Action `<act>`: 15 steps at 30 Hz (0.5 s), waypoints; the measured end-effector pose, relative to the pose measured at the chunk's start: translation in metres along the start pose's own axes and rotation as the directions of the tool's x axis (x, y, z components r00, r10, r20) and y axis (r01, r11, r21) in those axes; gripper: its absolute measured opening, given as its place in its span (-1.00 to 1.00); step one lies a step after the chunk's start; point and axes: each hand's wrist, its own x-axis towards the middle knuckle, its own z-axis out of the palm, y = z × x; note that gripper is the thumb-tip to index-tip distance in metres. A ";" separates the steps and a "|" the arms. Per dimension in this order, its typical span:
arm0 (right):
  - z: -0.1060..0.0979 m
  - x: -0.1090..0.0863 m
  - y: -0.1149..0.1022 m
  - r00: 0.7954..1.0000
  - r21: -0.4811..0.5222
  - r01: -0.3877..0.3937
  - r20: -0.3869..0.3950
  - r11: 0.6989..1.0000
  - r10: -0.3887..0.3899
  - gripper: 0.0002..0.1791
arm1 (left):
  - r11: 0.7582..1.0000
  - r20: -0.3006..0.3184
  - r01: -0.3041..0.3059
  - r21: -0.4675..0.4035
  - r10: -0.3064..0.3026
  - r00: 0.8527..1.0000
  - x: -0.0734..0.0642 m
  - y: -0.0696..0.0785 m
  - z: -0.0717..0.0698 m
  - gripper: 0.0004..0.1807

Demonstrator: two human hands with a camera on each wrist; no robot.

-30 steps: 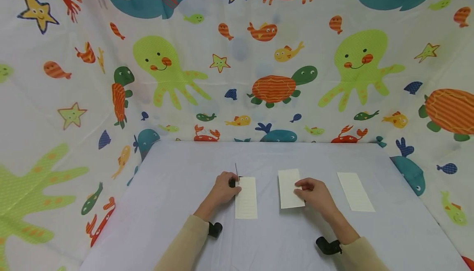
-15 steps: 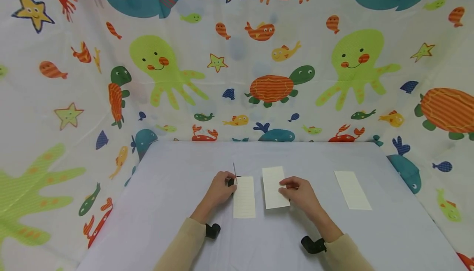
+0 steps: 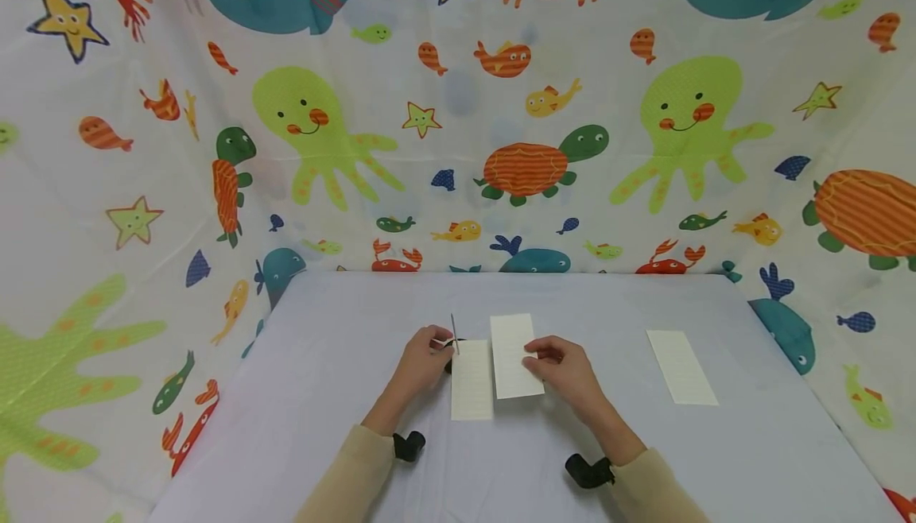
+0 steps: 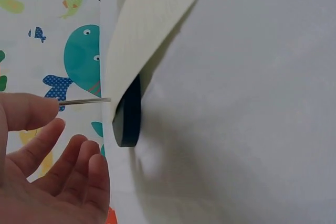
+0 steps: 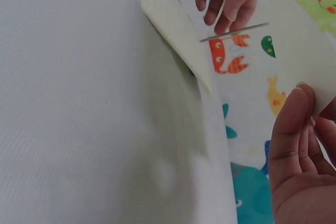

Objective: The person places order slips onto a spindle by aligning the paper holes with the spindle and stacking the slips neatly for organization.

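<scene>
A bill spike has a thin upright needle and a dark base. One lined cream paper sheet is on it, low on the needle and partly hiding the base. My left hand is beside the needle, its fingers loosely bent and apart; in the left wrist view one digit overlaps the needle, and I cannot tell if it touches. My right hand pinches a second paper sheet by its right edge. That sheet is held above the table, just right of the spiked one.
A third paper sheet lies flat on the white-covered table at the right. Behind and at both sides hangs a curtain printed with sea animals. A black camera is strapped to each wrist.
My right hand has carried its sheet left, close to the spiked sheet. My left hand's fingers have drawn slightly up and back from the paper's edge.
</scene>
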 end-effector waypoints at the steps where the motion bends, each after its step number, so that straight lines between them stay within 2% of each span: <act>1: 0.001 0.000 -0.001 1.000 0.007 0.003 0.003 1.000 -0.003 -0.76 | 1.000 -0.009 -0.016 -0.005 0.016 1.000 0.000 0.001 -0.001 -0.75; 7: 0.006 -0.001 -0.008 1.000 0.041 0.015 0.022 0.999 -0.016 -0.75 | 0.995 -0.076 -0.093 -0.040 0.090 0.993 -0.001 0.006 -0.005 -0.79; 15: 0.011 0.000 -0.017 0.998 0.075 0.056 0.030 0.996 -0.059 -0.76 | 0.990 -0.148 -0.126 -0.066 0.116 0.982 0.000 0.016 -0.015 -0.83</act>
